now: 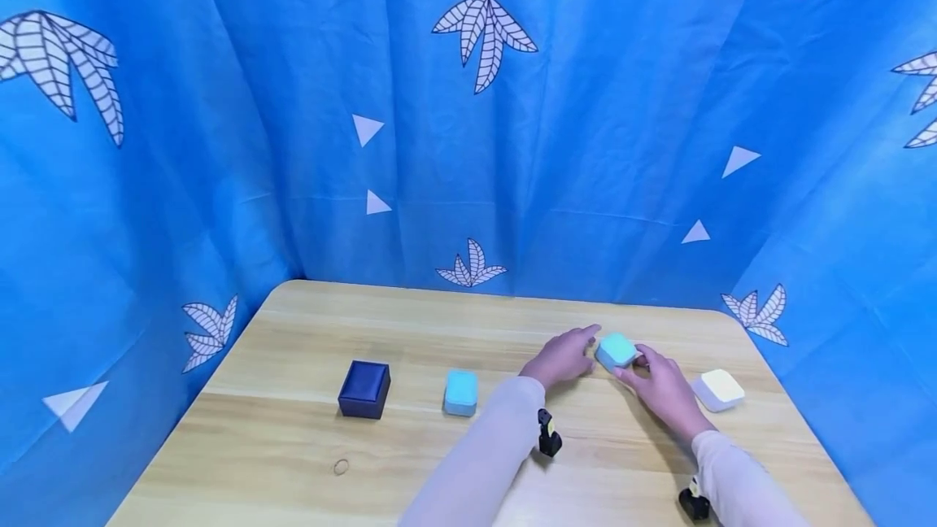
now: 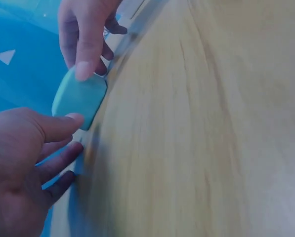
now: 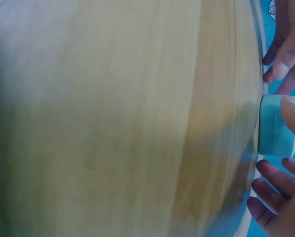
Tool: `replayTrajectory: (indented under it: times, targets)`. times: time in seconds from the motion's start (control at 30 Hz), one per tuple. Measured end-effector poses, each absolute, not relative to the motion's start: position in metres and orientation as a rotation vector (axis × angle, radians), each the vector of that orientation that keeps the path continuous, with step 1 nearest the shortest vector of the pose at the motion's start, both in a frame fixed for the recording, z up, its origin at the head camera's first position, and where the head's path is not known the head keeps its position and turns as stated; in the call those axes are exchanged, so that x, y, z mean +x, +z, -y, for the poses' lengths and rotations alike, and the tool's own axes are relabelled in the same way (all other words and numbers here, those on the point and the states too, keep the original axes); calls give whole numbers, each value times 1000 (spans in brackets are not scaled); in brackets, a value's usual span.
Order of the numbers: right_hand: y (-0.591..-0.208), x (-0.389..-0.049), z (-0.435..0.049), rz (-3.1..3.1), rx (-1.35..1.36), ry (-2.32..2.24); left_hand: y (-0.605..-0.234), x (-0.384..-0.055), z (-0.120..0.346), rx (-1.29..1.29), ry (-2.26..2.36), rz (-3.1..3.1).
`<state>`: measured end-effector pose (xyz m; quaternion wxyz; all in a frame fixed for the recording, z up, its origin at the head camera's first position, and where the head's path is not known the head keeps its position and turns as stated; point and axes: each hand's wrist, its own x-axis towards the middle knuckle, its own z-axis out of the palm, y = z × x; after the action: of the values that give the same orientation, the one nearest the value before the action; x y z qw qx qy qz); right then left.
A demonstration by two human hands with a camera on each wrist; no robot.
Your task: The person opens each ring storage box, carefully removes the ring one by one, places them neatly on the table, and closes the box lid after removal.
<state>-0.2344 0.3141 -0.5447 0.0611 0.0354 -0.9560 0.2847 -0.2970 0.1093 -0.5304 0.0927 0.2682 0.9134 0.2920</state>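
Note:
A small turquoise box with rounded corners [image 1: 616, 350] sits toward the back right of the table. My right hand [image 1: 662, 390] pinches its right side, and in the right wrist view the thumb [image 3: 291, 114] lies against the box. To the left of the box is my left hand [image 1: 562, 358], fingers loosely extended. In the left wrist view its thumb tip overlaps the lower edge of the turquoise box [image 2: 80, 98]. From the head view, a white box with a cream top [image 1: 719, 390] stands just right of my right hand.
Another turquoise box [image 1: 460, 393] stands left of my left forearm. Farther left is a dark blue box [image 1: 364, 389], with a thin ring-shaped outline [image 1: 341, 467] on the wood in front of it. A blue patterned curtain [image 1: 468, 145] surrounds the table's back and sides.

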Motion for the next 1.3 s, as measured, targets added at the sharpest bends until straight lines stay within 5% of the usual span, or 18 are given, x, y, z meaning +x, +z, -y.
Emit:
replayTrajectory:
  times: [0.67, 1.3]
  targets:
    - [-543, -242, -308, 2876, 109, 895, -535, -341, -121, 800, 1143, -2289]
    - [-546, -248, -311, 2898, 118, 948, -532, -346, -118, 771, 1240, -2118]
